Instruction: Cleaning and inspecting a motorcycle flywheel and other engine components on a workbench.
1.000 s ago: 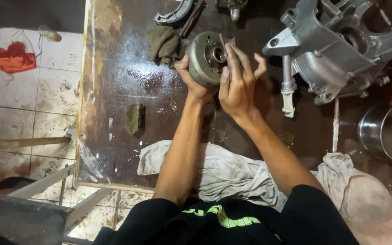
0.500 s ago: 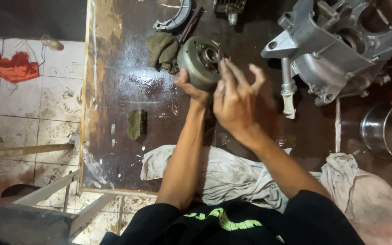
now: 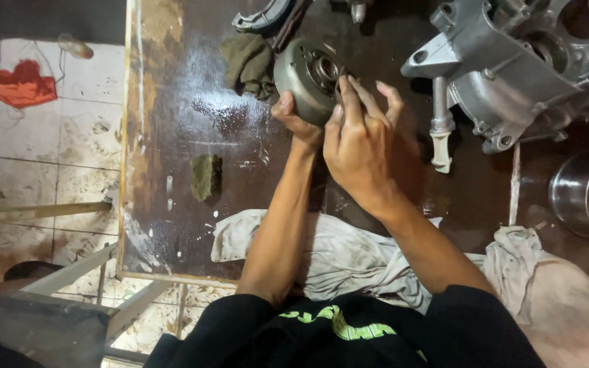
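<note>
Left hand [image 3: 296, 121] grips the round grey metal rotor [image 3: 308, 80] from its lower left edge, thumb up along the rim, clamped on it. Right hand [image 3: 361, 140] sits at the rotor's lower right, fingers [image 3: 349, 95] spread and reaching onto its face near the centre hub; touching it, but a firm clamp cannot be told. Hands close together, both on the same part. Rotor is held tilted just above the dark wet workbench [image 3: 172, 129], near its far edge. Olive rag [image 3: 248, 63] lies just left of the rotor. Curved brake shoe [image 3: 262, 15] beyond it at the top edge. Silver engine crankcase [image 3: 519, 68] to the right, well apart from the hands. Small green sponge [image 3: 206, 176] on the bench to the left. White cloth [image 3: 349, 255] under the forearms. Steel bowl [image 3: 584, 197] at far right. Orange rag [image 3: 13, 82] on the tiled floor [image 3: 35, 157].
</note>
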